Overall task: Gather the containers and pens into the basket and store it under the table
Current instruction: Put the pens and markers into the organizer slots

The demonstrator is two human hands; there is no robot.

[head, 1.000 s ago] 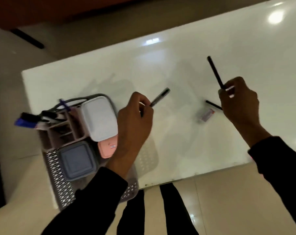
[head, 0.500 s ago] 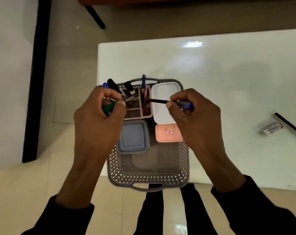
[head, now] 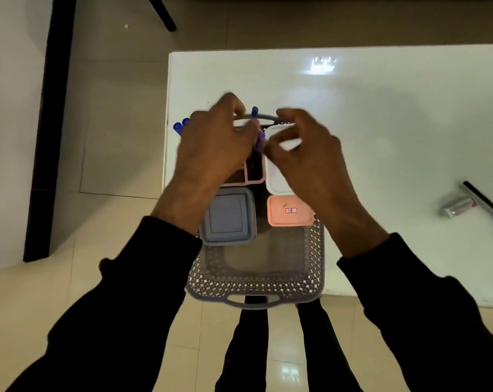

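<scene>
A grey lattice basket (head: 256, 281) sits at the white table's (head: 381, 114) front left corner. Inside it lie a blue-lidded container (head: 228, 216), a pink labelled container (head: 289, 212), a white container (head: 277, 182) and a pink pen organiser (head: 253, 176) with blue-capped pens (head: 180, 126). Both hands hover over the organiser at the basket's far end. My left hand (head: 211, 148) covers it, fingers blurred. My right hand (head: 307, 162) has thumb and fingers apart over the white container. A blue pen (head: 260, 138) stands between the hands. A black pen (head: 485, 205) lies at the table's right.
A small clear wrapped item (head: 456, 206) rests beside the black pen. A dark table leg (head: 161, 12) crosses the floor at the top, and a dark vertical strip (head: 48, 131) runs down the left. My legs (head: 282, 349) stand at the table's front edge.
Both hands went from the table's middle to the basket and now reach farther over the organiser. The pen my right hand held flat now stands upright between the hands.
</scene>
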